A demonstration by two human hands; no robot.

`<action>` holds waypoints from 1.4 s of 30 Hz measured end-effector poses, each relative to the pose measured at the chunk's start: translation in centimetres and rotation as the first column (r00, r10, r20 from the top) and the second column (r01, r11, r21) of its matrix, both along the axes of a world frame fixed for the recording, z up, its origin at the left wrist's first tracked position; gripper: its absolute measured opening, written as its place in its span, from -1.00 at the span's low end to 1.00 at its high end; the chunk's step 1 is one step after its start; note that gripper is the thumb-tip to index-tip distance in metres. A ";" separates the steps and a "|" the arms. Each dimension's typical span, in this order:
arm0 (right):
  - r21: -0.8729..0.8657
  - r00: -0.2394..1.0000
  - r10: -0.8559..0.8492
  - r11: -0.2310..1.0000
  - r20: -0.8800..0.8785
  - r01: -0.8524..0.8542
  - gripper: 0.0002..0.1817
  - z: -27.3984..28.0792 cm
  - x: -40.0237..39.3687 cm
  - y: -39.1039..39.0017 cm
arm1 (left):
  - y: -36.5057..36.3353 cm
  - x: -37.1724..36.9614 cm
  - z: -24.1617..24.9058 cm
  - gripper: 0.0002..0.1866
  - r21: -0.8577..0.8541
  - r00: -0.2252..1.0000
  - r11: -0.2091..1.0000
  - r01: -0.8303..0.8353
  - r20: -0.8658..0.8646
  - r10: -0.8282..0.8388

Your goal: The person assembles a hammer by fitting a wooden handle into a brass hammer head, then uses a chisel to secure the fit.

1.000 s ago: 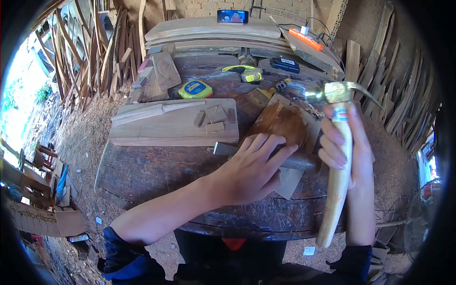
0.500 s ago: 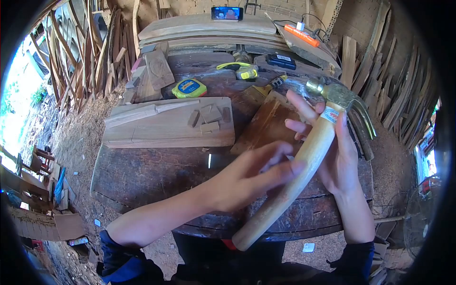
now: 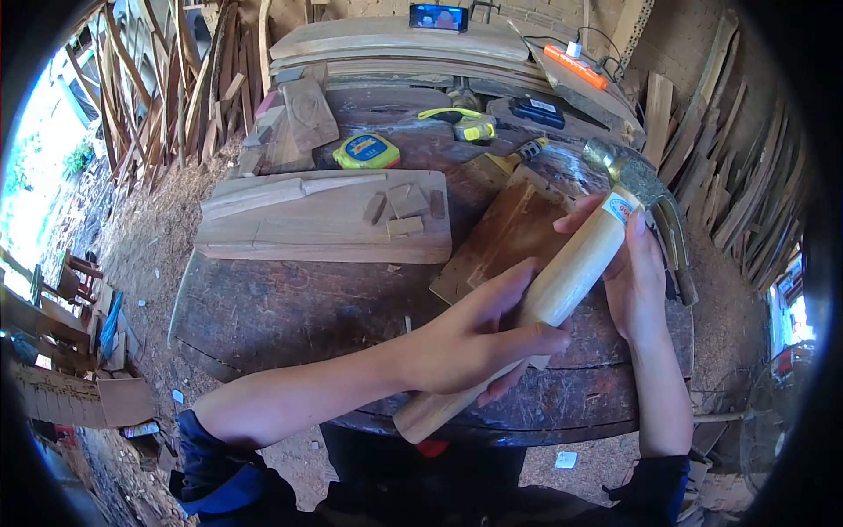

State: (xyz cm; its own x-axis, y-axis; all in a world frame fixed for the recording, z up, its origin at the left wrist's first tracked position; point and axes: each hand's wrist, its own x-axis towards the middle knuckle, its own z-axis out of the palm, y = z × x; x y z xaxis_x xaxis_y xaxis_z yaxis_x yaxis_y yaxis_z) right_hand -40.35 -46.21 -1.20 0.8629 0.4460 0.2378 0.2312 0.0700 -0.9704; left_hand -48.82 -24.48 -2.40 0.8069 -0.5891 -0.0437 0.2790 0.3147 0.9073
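A claw hammer point(image 3: 575, 272) with a pale wooden handle slants above the front of the workbench, its metal head at the upper right and the handle's butt toward the lower left. My left hand point(image 3: 479, 342) is wrapped round the middle of the handle, thumb across it. Close under the head, my right hand point(image 3: 637, 277) grips the neck of the handle beside a red-and-white sticker; part of its fingers is hidden behind the wood. Beyond the hands lies a brown wooden board point(image 3: 505, 233), and a paintbrush point(image 3: 518, 158) rests behind it.
On the dark workbench point(image 3: 281, 303) lie a thick plank point(image 3: 325, 233) bearing small wood blocks, a yellow-green tape measure point(image 3: 366, 151) and a black box point(image 3: 536, 111). An orange power strip point(image 3: 575, 66) and a phone point(image 3: 438, 18) are at the back. Wood strips lean on both sides.
My left hand has closed round the handle, having been loosely against it before. The hammer's butt has shifted left and slightly up, and my right fingers have drawn in.
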 end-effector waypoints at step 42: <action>-0.227 0.670 -0.158 0.863 0.725 0.450 -0.73 1.5 1.3 -3.3 | 0.6 0.3 0.2 -0.32 0.085 0.991 0.990 0.115 -0.081 -0.108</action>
State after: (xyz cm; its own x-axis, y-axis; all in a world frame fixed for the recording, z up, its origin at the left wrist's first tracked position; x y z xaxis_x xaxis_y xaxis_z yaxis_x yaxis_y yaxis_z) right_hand -39.09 -49.47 0.34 0.6385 0.3623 0.6790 0.7592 -0.4411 -0.4786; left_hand -48.52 -23.92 -2.20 0.7288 -0.6662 -0.1584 0.3767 0.1969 0.9052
